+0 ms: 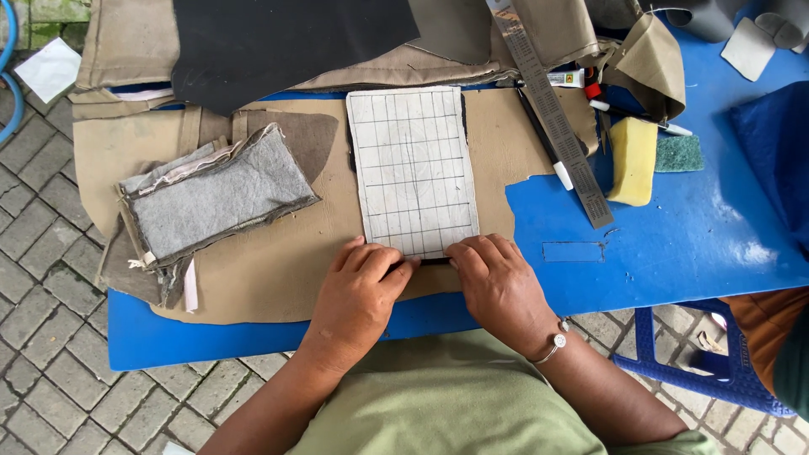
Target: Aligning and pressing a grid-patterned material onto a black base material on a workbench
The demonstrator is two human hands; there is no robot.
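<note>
Head view, looking straight down on a blue table set over grey paving.

Gridded white template card: rectangular, ruled in squares, lies flat near the middle of the table on a large sheet of tan material. A dark edge shows along its right side and under its near edge, so something dark lies beneath it; what it is cannot be told.

Left hand: palm down, fingers curled, fingertips pressing at the near edge of the card, left of centre. Nothing is enclosed in it.

Right hand: palm down, fingers bent, tips on the same near edge at the right corner. A silver bracelet sits on the wrist. The two hands lie side by side, nearly touching, both flat on the work and gripping nothing.

Left of the card: a stack of grey felt-like pieces, frayed at the edges, resting on the tan sheet.

Beyond the card: a black sheet over more tan pieces.

Right of the card: a long metal ruler lying on a slant, a pen just beside it, a yellow sponge with a green scouring pad touching it
</note>
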